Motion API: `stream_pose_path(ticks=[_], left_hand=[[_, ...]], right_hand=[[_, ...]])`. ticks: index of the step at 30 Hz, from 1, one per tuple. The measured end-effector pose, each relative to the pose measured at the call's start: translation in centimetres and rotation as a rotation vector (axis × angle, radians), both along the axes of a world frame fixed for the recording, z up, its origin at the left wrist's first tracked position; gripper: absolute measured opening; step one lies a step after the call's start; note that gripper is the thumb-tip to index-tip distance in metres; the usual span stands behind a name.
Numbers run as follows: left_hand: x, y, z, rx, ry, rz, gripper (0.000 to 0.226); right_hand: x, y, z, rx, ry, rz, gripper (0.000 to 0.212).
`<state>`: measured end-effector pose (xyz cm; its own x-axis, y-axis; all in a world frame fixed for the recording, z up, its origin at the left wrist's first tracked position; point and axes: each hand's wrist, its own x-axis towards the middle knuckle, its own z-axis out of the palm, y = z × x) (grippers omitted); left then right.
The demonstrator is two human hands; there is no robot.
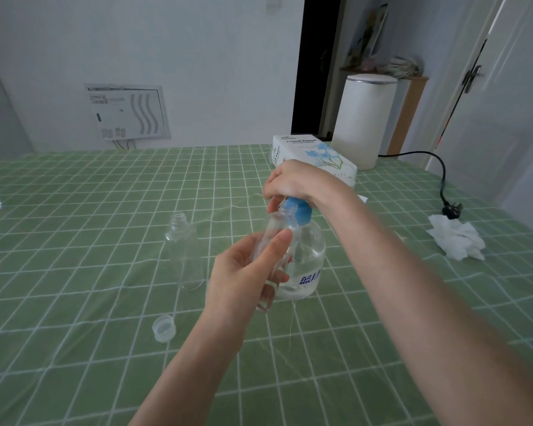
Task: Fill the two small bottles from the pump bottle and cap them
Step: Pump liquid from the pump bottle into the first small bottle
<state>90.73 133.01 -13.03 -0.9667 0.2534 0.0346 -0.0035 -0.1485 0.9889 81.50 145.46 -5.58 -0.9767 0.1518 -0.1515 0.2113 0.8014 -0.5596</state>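
1. Our left hand gripped one small bottle, thumb and fingers curled round its body. It was lifted off the table and tilted, with its open mouth right up against the blue pump head.
2. Our right hand was clenched over the top of the pump bottle, which stood about mid-table. The hand hid the spout, so we could not tell whether spout and mouth truly lined up.
3. The second bottle stood upright and uncapped just beside the pump bottle, on the side toward the left edge, and it looked empty. One cap lay open side up nearer the front edge; we saw no second cap.
4. We judged the filling barely begun: we could not make out any liquid in the tilted bottle through the blur.
5. What could go wrong:
   - The narrow mouth could drift off the hidden spout, and a press would then send liquid over our fingers and the cloth.
   - A hard press with only one hand steadying the pump bottle could rock or slide it on the cloth.
   - A wet grip could let the tilted bottle slip.
   - An elbow swing could knock over the light, empty second bottle.
6. A crumpled tissue lay toward the right edge, within reach for spills.
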Motion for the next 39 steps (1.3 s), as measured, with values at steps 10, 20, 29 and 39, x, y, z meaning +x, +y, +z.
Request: stream_pose_path(ticks=[10, 20, 29, 39], left_hand=[[0.0, 0.1, 0.3, 0.027, 0.011, -0.006, 0.054], [-0.1, 0.0, 0.2, 0.027, 0.012, -0.018, 0.046], [0.0, 0.0, 0.0, 0.026, -0.002, -0.018, 0.046], [0.0, 0.1, 0.2, 0.038, 0.018, -0.013, 0.046]], right_hand=[[0.1, 0.2, 1.2, 0.083, 0.091, 0.027, 0.033], [0.3, 0.0, 1.2, -0.002, 0.03, -0.002, 0.034], [0.0, 0.0, -0.1, -0.012, 0.004, 0.002, 0.038], [0.0, 0.3, 1.2, 0.056, 0.073, 0.018, 0.032]])
